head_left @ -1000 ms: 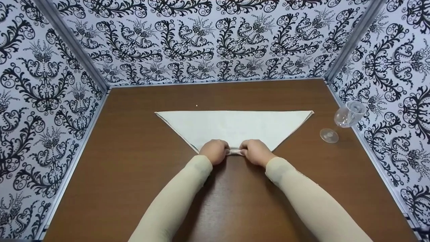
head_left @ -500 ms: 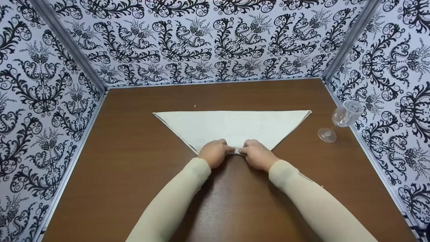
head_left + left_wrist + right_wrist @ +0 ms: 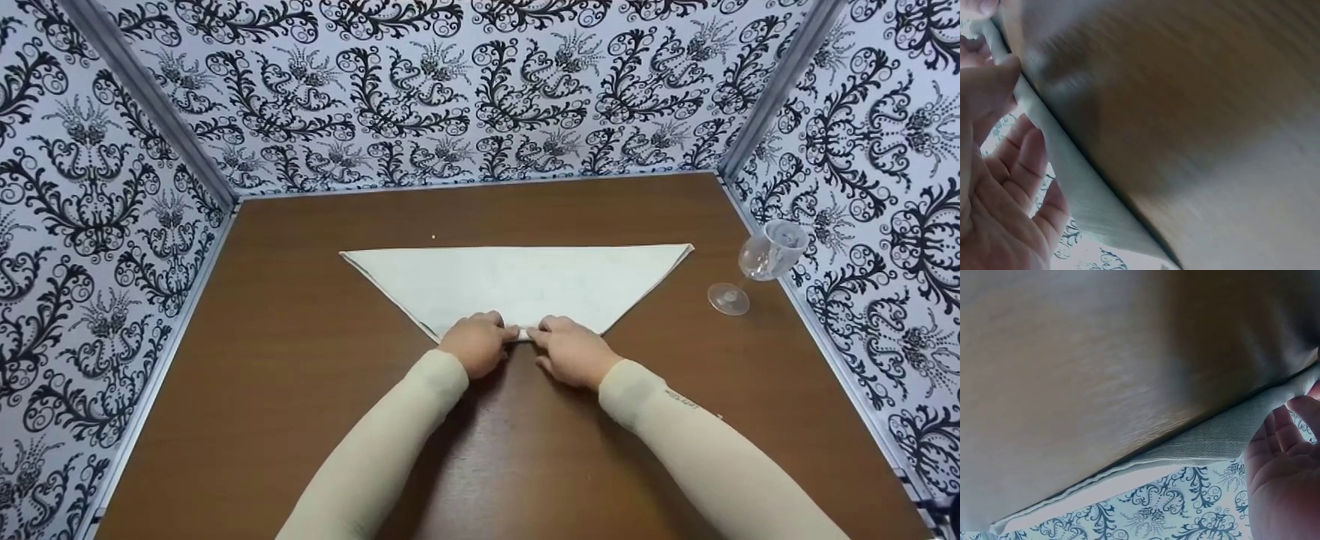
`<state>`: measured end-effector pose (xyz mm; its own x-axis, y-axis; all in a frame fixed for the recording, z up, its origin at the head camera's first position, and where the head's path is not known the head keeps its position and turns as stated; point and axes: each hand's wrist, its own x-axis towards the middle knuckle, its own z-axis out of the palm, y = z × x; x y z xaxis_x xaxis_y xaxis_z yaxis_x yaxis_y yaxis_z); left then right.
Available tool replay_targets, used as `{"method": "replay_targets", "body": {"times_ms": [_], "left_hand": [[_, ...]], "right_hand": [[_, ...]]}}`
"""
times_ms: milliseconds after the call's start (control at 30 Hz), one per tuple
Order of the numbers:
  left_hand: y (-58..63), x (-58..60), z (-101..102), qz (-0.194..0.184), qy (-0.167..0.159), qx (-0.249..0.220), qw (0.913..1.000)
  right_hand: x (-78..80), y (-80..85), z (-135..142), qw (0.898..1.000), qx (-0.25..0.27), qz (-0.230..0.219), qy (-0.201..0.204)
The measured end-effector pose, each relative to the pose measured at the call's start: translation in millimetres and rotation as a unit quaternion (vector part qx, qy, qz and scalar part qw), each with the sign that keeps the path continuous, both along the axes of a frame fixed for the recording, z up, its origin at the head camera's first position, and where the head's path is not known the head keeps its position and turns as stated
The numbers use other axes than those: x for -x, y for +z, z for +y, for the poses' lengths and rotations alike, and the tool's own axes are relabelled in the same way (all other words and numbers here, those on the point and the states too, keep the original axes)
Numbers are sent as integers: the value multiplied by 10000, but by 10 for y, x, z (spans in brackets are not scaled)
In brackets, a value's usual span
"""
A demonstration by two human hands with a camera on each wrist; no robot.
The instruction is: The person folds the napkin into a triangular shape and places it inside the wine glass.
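A white cloth napkin (image 3: 517, 281) lies on the table, its long straight edge at the back and its narrow front edge rolled or folded over. At the left part of that front edge, my left hand (image 3: 476, 345) pinches the fold. In the left wrist view its thumb (image 3: 996, 81) lies over the cloth roll (image 3: 1075, 171), with the other fingers behind. My right hand (image 3: 574, 351) is at the same fold, a short gap to the right; its fingertips touch the cloth and the thumb sits lower. The right wrist view cuts off those fingertips at its edge.
A clear stemmed glass (image 3: 772, 251) stands at the right side of the brown wooden table (image 3: 300, 375). Patterned wall panels (image 3: 480, 90) enclose the back and both sides. A tiny white speck (image 3: 433, 237) lies behind the napkin.
Both hands stay at the napkin's front edge. The fingers have shifted along the fold, and the index fingers are now closer together. The right thumb has come lower. The view has shifted slightly.
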<state>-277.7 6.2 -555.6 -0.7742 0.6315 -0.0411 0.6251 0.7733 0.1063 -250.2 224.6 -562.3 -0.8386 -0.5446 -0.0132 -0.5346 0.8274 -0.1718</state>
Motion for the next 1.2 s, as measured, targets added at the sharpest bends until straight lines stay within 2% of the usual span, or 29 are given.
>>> {"method": "replay_targets", "body": {"times_ms": [100,167,233,367,433,500,600,733,800,867,967,1033,1100,1200], "left_hand": [[-33,7,14,267,-10,84,9996],[-44,30,11,257,-28,71,9996],[-48,66,1,104,-13,32,9999],[-47,155,-9,-453,174,-95,9988],[-52,188,-1,-567,242,-112,9980],[-55,204,14,-489,218,-115,9985],[-64,197,37,-165,112,-112,9997],[-70,166,58,56,146,-337,9993],[-63,165,67,-180,299,-490,9982],[-57,193,61,-614,479,-674,9947],[-71,261,31,-1233,754,-968,9848],[-93,305,15,-1490,909,-1182,9775],[-112,325,15,-1549,1012,-1289,9742],[-103,324,47,-1605,1152,-1333,9712]], "right_hand": [[16,3,-1,9998,132,124,-50],[44,4,2,9995,252,178,-53],[79,6,4,9994,310,143,-105],[145,18,-13,9991,284,-30,-311],[169,22,-28,9988,240,-97,-406],[189,23,-47,9987,229,-108,-453],[198,29,-65,9984,291,-135,-476],[195,35,-70,9968,528,-299,-528],[201,22,-58,9949,660,-449,-610],[216,15,-52,9911,839,-681,-781],[251,10,-54,9811,1188,-1050,-1109],[269,10,-66,9735,1406,-1221,-1329],[281,-6,-80,9707,1487,-1194,-1461],[269,-34,-95,9815,1178,-625,-1371]]}}
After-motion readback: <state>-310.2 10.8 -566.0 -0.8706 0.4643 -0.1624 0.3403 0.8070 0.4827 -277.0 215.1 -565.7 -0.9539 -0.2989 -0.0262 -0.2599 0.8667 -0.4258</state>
